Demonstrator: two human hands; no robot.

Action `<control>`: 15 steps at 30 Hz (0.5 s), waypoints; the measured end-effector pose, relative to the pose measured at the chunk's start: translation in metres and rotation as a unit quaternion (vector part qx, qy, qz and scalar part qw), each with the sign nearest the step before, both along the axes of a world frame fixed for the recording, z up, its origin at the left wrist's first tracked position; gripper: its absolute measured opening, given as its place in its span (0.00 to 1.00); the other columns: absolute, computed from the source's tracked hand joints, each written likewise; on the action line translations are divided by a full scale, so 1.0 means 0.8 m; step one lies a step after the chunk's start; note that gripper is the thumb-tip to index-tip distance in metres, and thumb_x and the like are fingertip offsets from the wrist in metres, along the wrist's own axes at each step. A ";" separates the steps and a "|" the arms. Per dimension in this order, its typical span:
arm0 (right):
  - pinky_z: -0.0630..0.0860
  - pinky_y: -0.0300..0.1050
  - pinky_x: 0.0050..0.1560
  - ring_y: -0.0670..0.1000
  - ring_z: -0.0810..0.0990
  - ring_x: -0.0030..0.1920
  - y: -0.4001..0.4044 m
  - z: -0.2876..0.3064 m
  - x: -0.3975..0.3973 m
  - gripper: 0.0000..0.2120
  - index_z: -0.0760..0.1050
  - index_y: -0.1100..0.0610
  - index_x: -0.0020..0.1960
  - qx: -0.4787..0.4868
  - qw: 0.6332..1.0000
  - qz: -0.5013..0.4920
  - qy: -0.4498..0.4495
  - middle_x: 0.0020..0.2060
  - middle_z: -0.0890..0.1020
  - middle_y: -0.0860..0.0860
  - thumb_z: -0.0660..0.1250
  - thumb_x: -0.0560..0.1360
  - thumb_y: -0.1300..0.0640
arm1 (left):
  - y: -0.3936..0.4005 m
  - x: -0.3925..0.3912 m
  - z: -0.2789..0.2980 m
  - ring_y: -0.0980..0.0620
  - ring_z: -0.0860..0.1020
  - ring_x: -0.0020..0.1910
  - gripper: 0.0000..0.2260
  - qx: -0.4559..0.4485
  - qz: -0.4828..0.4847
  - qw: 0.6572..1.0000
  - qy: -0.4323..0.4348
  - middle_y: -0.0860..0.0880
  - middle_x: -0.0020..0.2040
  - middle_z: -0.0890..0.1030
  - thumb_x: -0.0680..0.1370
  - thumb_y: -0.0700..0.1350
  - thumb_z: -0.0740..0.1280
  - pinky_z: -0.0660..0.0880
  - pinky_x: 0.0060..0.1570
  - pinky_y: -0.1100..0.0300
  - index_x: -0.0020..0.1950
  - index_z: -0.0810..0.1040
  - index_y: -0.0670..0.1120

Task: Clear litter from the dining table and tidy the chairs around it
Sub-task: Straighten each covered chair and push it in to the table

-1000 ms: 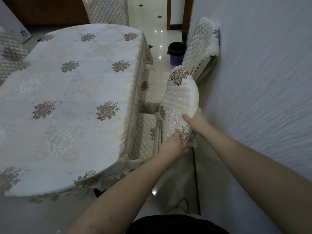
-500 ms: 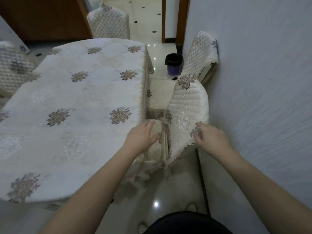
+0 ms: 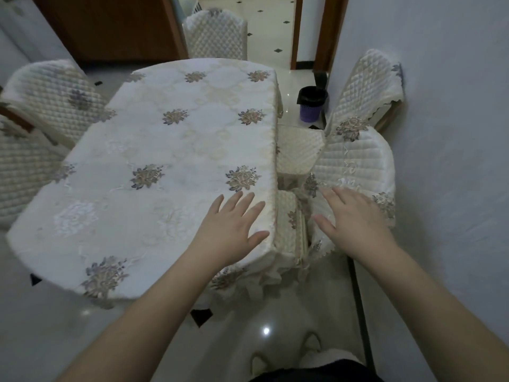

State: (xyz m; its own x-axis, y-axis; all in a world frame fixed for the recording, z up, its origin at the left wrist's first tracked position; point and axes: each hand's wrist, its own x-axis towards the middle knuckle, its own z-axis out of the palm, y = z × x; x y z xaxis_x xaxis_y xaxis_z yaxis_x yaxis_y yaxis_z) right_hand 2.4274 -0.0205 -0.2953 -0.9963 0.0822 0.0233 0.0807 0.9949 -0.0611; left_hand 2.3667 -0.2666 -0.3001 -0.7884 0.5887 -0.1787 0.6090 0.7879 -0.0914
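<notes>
The dining table (image 3: pixel 165 166) wears a cream cloth with embroidered flowers, and nothing lies on its top. My left hand (image 3: pixel 231 230) is spread flat over the table's near right corner, fingers straight. My right hand (image 3: pixel 355 219) hovers with straight fingers over the quilted back of the near chair (image 3: pixel 358 164), which stands pushed in at the table's right side. Whether the right hand touches the cover I cannot tell. A second covered chair (image 3: pixel 366 86) stands behind it along the wall.
A purple bin with a black liner (image 3: pixel 312 107) stands on the tiled floor past the right chairs. Covered chairs stand at the far end (image 3: pixel 216 34) and left side (image 3: pixel 52 97). The white wall (image 3: pixel 454 161) runs close on the right. My feet show below.
Both hands gripped the near chair's back a second ago, then let go. They now lie open, the left moved over the table corner, and the camera has pulled back.
</notes>
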 end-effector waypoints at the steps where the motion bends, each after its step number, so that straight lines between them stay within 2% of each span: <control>1: 0.63 0.56 0.68 0.58 0.69 0.68 -0.008 0.011 -0.003 0.29 0.65 0.54 0.73 -0.001 1.000 0.009 0.017 0.69 0.71 0.56 0.58 0.78 0.40 | -0.003 0.005 0.011 0.49 0.49 0.78 0.35 0.009 0.002 1.000 0.014 0.51 0.79 0.51 0.74 0.67 0.35 0.47 0.75 0.45 0.78 0.50 0.54; 4: 0.70 0.57 0.61 0.60 0.74 0.63 -0.032 0.039 -0.014 0.28 0.71 0.56 0.69 -0.009 0.998 0.041 0.056 0.64 0.76 0.57 0.55 0.76 0.41 | -0.017 0.008 0.040 0.48 0.52 0.77 0.34 0.026 0.041 0.998 0.043 0.50 0.79 0.55 0.75 0.66 0.36 0.49 0.74 0.46 0.78 0.52 0.55; 8: 0.69 0.58 0.63 0.61 0.72 0.64 -0.065 0.064 -0.034 0.28 0.71 0.51 0.69 -0.028 0.992 0.121 0.034 0.65 0.76 0.56 0.48 0.76 0.38 | -0.041 0.012 0.076 0.49 0.48 0.78 0.32 0.010 0.111 0.992 0.063 0.52 0.79 0.50 0.74 0.65 0.31 0.47 0.75 0.47 0.77 0.41 0.60; 12: 0.70 0.56 0.63 0.58 0.75 0.64 -0.107 0.099 -0.061 0.27 0.73 0.50 0.67 -0.029 0.976 0.205 0.070 0.64 0.77 0.54 0.50 0.76 0.38 | -0.071 0.023 0.131 0.49 0.52 0.77 0.31 0.022 0.182 0.978 0.097 0.51 0.79 0.55 0.76 0.65 0.34 0.50 0.74 0.46 0.78 0.50 0.59; 15: 0.70 0.56 0.64 0.57 0.74 0.66 -0.136 0.128 -0.087 0.30 0.71 0.50 0.69 -0.034 0.964 0.257 0.061 0.66 0.76 0.53 0.46 0.77 0.36 | -0.097 0.036 0.161 0.50 0.47 0.78 0.34 0.023 0.267 0.958 0.099 0.53 0.79 0.51 0.72 0.66 0.30 0.46 0.74 0.45 0.78 0.46 0.59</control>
